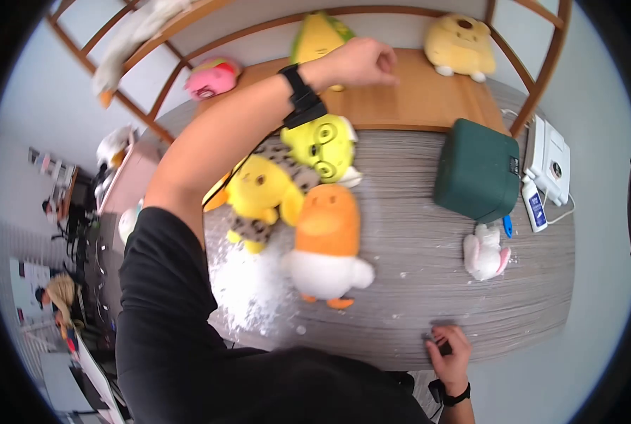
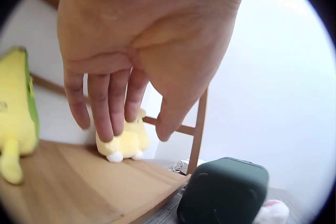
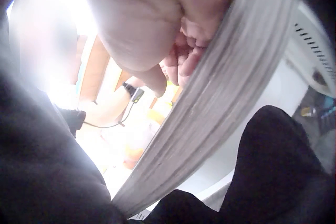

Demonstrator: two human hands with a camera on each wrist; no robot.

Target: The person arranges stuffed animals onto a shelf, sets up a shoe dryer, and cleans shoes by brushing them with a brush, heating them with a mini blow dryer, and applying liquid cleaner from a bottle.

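My left hand [image 1: 363, 62] reaches over the wooden shelf [image 1: 414, 99], holding nothing. Seen from its wrist, the fingers hang loosely downward, with a cream bear plush [image 2: 128, 139] behind them on the board. Beside that hand in the head view sits a yellow-green plush [image 1: 317, 44], partly covered by the arm. At the table's front edge my right hand [image 1: 451, 352] rests with loosely curled fingers and nothing in its grasp. Below the left forearm lie a yellow plush with glasses [image 1: 322, 150], a yellow plush in leopard print [image 1: 259, 191] and an orange-and-white duck plush [image 1: 328, 240].
A dark green box [image 1: 476, 169] stands on the right of the table, with a small white bunny plush [image 1: 486, 253] in front. Past the box are a white bottle [image 1: 534, 205] and a white device [image 1: 550, 161]. A pink plush [image 1: 213, 78] sits at the shelf's left.
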